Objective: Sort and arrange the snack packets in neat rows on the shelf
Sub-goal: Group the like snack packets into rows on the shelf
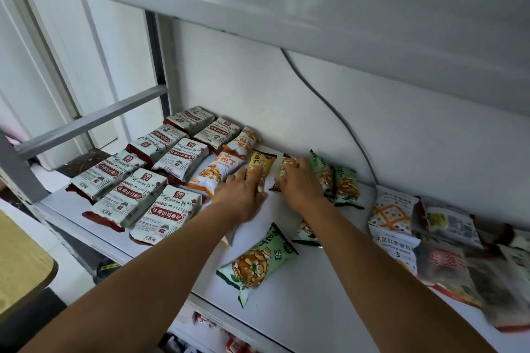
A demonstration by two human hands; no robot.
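Head view: left hand (243, 190) lies flat, fingers straight, touching the yellow packet (262, 165) on the shelf (301, 304) — right hand (298, 182), palm down with fingers spread, presses the brown-edged packet (286, 165) just beside it, next to the green packets (344, 180).

Both bare forearms stretch forward, palms down. The left hand (243, 192) lays straight fingers on the yellow packet (265, 162). The right hand (298, 183), just right of it, has bent fingers, its grip unclear.
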